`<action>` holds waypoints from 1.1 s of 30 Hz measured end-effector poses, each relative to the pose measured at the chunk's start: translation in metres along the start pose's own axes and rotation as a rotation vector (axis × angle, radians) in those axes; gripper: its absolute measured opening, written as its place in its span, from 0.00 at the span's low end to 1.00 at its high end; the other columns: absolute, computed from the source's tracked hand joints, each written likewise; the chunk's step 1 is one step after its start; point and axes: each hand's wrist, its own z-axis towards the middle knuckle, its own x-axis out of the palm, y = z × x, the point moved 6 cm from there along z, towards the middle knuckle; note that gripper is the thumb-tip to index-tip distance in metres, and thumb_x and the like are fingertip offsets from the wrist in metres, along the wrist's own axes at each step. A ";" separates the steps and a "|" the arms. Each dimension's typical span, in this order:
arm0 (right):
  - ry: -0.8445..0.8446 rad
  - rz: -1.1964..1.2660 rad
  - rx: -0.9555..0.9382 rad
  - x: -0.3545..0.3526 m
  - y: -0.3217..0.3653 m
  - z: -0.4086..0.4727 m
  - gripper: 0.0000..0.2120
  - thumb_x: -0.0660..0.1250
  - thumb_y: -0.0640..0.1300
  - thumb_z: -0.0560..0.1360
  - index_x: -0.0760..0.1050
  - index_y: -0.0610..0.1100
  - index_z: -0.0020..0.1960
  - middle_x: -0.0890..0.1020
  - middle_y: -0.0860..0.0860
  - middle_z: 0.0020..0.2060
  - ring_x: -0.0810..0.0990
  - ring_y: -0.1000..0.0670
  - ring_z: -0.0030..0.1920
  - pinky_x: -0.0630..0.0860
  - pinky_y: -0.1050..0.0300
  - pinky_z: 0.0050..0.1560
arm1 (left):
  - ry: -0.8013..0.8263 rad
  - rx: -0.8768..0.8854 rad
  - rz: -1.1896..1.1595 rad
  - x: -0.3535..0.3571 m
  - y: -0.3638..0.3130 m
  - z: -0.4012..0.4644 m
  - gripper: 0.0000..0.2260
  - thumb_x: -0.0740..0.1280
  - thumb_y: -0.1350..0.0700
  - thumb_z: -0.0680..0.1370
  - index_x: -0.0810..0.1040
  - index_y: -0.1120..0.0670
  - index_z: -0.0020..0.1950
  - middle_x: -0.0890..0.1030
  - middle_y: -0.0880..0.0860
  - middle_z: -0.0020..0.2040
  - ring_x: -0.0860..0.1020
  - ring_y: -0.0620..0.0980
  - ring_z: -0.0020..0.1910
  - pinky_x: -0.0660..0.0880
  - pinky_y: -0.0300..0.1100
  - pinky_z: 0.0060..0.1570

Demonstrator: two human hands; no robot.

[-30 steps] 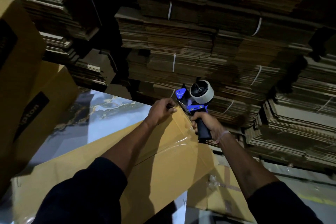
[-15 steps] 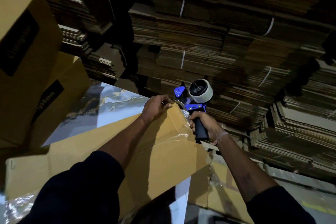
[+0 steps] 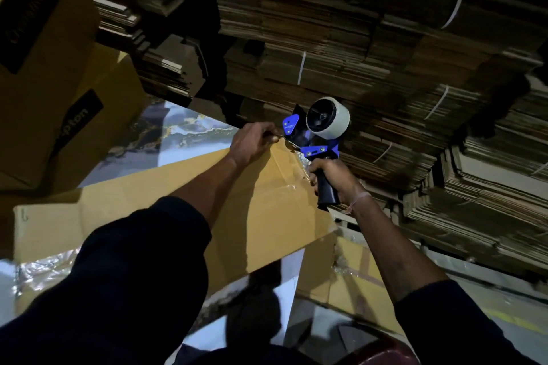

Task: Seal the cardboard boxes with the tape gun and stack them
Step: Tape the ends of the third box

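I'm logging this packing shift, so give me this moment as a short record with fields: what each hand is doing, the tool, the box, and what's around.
right hand: grips the tape gun's black handle
left hand: pinches something small at the gun's front end, probably the tape end; too small to tell
tape gun: blue frame, pale roll on top, held at the box's far edge
box: tan cardboard, clear tape shining on its top near the gun
stacked boxes: two, printed, at left
bundles: flat cardboard, strapped, piled behind

head | worn on person; faces forward-down | close over both forearms
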 end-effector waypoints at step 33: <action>-0.182 -0.249 -0.093 -0.054 -0.062 -0.103 0.05 0.69 0.38 0.72 0.79 0.41 0.38 0.80 0.42 0.31 0.74 0.46 0.28 0.75 0.54 0.32 | -0.040 -0.005 0.030 -0.001 -0.011 -0.010 0.07 0.71 0.49 0.81 0.83 0.47 0.58 0.86 0.50 0.55 0.82 0.53 0.54 0.71 0.45 0.45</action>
